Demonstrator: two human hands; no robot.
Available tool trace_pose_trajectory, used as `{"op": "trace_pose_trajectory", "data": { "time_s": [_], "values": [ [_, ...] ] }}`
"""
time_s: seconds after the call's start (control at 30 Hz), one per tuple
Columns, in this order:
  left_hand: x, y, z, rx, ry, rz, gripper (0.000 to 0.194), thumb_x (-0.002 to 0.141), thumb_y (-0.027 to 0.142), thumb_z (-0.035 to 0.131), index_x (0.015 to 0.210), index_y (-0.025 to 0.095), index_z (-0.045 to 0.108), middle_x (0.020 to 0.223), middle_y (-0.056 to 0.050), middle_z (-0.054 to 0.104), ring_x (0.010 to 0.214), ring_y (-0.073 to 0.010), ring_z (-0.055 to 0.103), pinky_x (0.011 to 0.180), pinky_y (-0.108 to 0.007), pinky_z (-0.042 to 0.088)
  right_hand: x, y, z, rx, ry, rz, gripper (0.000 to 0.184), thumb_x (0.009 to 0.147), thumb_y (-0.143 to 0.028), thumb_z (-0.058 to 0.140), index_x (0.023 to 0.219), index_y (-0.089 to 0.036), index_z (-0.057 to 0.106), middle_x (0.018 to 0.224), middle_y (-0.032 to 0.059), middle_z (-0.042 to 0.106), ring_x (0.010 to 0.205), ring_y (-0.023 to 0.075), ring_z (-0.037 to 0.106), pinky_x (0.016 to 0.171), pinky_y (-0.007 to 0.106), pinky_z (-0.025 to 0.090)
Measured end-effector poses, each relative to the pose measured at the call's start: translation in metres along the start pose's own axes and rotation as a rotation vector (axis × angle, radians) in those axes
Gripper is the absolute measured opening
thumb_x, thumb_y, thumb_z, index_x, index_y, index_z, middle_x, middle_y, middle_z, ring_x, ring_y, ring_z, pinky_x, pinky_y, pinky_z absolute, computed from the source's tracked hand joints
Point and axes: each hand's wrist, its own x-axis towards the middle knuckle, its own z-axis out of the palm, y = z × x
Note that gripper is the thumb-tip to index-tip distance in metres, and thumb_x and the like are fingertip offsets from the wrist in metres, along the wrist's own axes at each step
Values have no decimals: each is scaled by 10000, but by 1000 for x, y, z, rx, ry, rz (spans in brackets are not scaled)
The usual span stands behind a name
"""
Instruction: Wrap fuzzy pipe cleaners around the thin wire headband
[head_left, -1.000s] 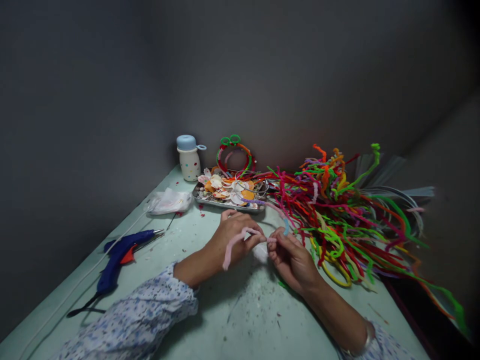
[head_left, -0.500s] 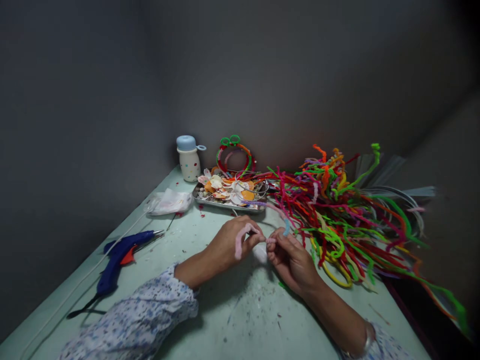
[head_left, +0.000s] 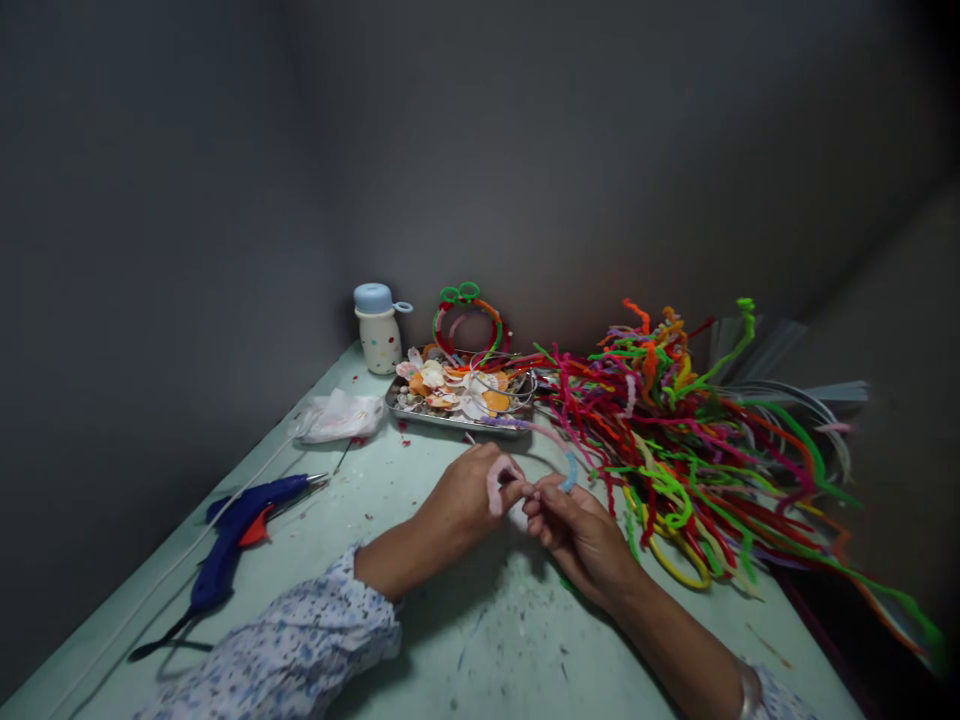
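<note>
My left hand (head_left: 469, 495) is closed, pinching a fuzzy pale pink pipe cleaner (head_left: 494, 488) whose free end curls over the fingers. Fingertip to fingertip with it, my right hand (head_left: 581, 535) is also closed in a pinch, at the other end of the pink piece; the exact grip is hidden by the fingers. Just beyond both hands arches a thin band wrapped in purple, pink and light blue fuzz (head_left: 553, 435). Its blue end runs down behind my right fingers, and a thin grey end shows near my left knuckles. I cannot tell how it joins the pink piece.
A metal tray (head_left: 450, 424) holds flower-like pieces, with a finished-looking colourful hoop (head_left: 499, 325) behind it. Many pipe cleaners (head_left: 660, 430) heap at right. On the left are a blue glue gun (head_left: 225, 550), a white cord (head_left: 161, 580), a plastic bag (head_left: 337, 415) and a bottle (head_left: 379, 340).
My hands have drawn slightly closer together, and the pink strand's free end now curls more tightly by my left fingers. The whole view has shifted a little.
</note>
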Motion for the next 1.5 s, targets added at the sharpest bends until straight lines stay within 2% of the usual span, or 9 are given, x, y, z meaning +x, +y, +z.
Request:
{"op": "trace_pose_trajectory", "data": {
  "time_s": [0.17, 0.33, 0.47, 0.57, 0.63, 0.77, 0.97, 1.17, 1.5],
  "values": [
    [-1, -1, 0, 21, 5, -51, 76, 829, 192, 577, 795, 152, 633, 783, -37, 669, 760, -163, 608, 703, -285, 478, -1, 1, 2, -21, -6, -2, 217, 718, -324, 752, 734, -140, 638, 662, 29, 665, 533, 84, 588, 480, 150, 447],
    [0, -3, 1, 33, -78, -82, 136, 837, 164, 543, 746, 150, 644, 784, -46, 665, 754, -170, 615, 685, -283, 470, -2, 3, 2, -43, -15, -4, 203, 733, -319, 740, 750, -149, 630, 679, 29, 668, 548, 86, 590, 498, 156, 455],
    [0, -5, 4, 21, 36, -98, 86, 814, 237, 611, 796, 155, 630, 808, -47, 657, 768, -181, 604, 693, -299, 475, -1, 2, 1, 1, 12, -10, 206, 728, -313, 747, 744, -148, 624, 666, 21, 660, 539, 79, 583, 488, 148, 450],
    [-2, -6, 7, 60, 203, -20, 135, 790, 280, 655, 785, 165, 585, 811, -40, 629, 794, -186, 582, 720, -317, 475, -1, 1, 0, 62, 49, -3, 203, 720, -308, 756, 760, -158, 625, 672, 11, 654, 556, 79, 586, 490, 145, 453],
    [-4, -6, 8, 74, 265, 69, 117, 806, 262, 636, 799, 168, 566, 816, -40, 621, 806, -185, 574, 734, -324, 474, 0, 0, 0, 104, 73, -13, 199, 714, -302, 763, 760, -165, 626, 674, 2, 647, 569, 79, 586, 501, 145, 464],
    [-9, -5, 11, 144, 278, 280, 35, 847, 191, 565, 860, 160, 576, 898, -70, 634, 849, -187, 576, 741, -320, 472, 2, -2, 0, 182, 118, -23, 191, 684, -263, 787, 749, -162, 639, 670, -11, 638, 569, 66, 577, 543, 137, 501],
    [-12, -9, 14, 307, 316, 482, 144, 867, 142, 547, 990, 185, 609, 929, -43, 673, 865, -169, 607, 763, -322, 466, 2, -4, 1, 203, 90, -5, 165, 692, -250, 780, 738, -161, 649, 657, -19, 627, 559, 59, 560, 536, 128, 505],
    [-12, -10, 12, 400, 319, 538, 194, 871, 120, 540, 1042, 185, 605, 966, -41, 691, 891, -157, 618, 765, -321, 443, 0, -2, 2, 205, 58, -18, 146, 724, -236, 755, 728, -150, 637, 655, -14, 619, 572, 61, 555, 539, 132, 496],
    [-12, -7, 11, 445, 325, 496, 156, 886, 145, 527, 989, 200, 629, 899, -14, 690, 827, -141, 612, 785, -336, 394, 1, -1, 1, 200, 28, -27, 116, 759, -217, 721, 723, -149, 634, 656, -8, 626, 562, 59, 564, 538, 122, 492]
  ]
}}
